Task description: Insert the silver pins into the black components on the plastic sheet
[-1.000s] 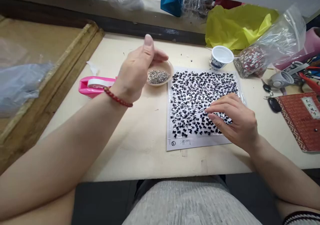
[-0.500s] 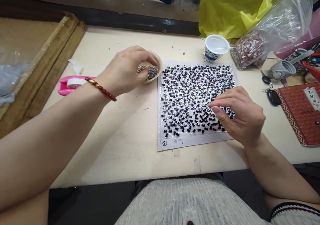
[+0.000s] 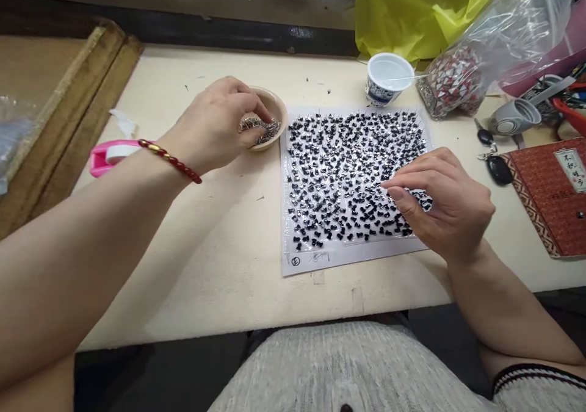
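The sheet [image 3: 315, 259] lies on the table, covered with many small black pieces, several with thin metal pins sticking up at the far edge. To its left stands a beige bowl [image 3: 280, 108] holding a heap of small metal pins [image 3: 263, 132]. My left hand [image 3: 224, 119], a red beaded bracelet on its wrist, dips into this bowl; thumb and forefinger are apart, with pins showing between them. Over the right part of the sheet, my right hand [image 3: 442, 201] has thumb and forefinger pinched together. Whatever is between those tips is too small to make out.
A white cup [image 3: 389, 79] stands behind the sheet, beside a clear bag [image 3: 453, 82] of red and white pieces. Keys [image 3: 499, 169], a grey cup [image 3: 515, 118] and a red booklet [image 3: 552, 198] lie right. A pink tape dispenser [image 3: 101, 159] and wooden frame [image 3: 68, 119] are left.
The whole view has shifted slightly, so the table things appear a little further left. My left hand stays at the bowl, and my right hand stays pinched over the sheet.
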The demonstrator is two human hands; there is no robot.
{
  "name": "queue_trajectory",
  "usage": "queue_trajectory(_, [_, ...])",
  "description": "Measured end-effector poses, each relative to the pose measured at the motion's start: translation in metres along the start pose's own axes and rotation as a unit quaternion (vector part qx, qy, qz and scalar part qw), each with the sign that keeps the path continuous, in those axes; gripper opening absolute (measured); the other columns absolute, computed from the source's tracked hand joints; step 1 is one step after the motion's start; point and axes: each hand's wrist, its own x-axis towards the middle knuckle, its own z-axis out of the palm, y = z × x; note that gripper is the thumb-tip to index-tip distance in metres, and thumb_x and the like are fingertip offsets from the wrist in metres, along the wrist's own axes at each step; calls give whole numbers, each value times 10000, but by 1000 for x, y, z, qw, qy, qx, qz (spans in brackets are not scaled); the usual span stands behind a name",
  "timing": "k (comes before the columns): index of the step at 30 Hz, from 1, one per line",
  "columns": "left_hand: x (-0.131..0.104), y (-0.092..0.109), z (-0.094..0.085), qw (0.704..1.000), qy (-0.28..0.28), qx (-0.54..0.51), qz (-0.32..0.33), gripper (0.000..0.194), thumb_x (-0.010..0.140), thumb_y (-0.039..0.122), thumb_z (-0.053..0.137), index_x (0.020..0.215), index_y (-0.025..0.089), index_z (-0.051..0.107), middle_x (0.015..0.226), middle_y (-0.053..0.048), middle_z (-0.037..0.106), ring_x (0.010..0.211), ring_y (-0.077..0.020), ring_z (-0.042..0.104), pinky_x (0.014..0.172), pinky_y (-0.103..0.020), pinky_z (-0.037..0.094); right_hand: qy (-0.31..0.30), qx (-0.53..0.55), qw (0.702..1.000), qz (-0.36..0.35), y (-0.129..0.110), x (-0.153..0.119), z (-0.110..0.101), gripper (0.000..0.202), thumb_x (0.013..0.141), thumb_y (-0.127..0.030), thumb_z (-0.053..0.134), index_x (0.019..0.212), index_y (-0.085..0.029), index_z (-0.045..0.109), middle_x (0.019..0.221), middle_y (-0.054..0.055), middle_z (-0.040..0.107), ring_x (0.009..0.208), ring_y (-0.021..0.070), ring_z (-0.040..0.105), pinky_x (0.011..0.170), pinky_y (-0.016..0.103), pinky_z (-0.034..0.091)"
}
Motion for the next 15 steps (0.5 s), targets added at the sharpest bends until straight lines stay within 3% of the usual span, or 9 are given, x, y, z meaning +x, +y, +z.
queue_trajectory(7, [13, -3, 0, 999, -26, -11, -47, 272, 622, -18, 736, 640, 252, 707, 786, -4, 556, 1093, -242, 391, 1150, -308, 99, -9, -8, 1000, -6, 0, 0, 0, 49, 839, -186, 621, 806, -221, 631, 745, 5, 685, 724, 168, 647, 701, 367, 515])
queue_trajectory(12, [23, -13, 1, 997, -43, -8, -64, 306, 585, -16, 774, 701, 255, 692, 744, 18, 554, 1058, -237, 408, 1118, -292, 151, -10, -7, 1000, -12, 2, 0, 1, 46, 832, -175, 629, 809, -215, 631, 750, 11, 687, 732, 168, 644, 700, 359, 518])
queue_trajectory(15, [27, -16, 2, 995, -61, -4, -75, 298, 590, -32, 766, 632, 242, 656, 779, 17, 573, 1027, -215, 428, 1106, -288, 172, -11, -7, 1000, -17, 3, -1, 1, 55, 817, -160, 643, 829, -214, 636, 760, 15, 689, 735, 164, 639, 703, 354, 517])
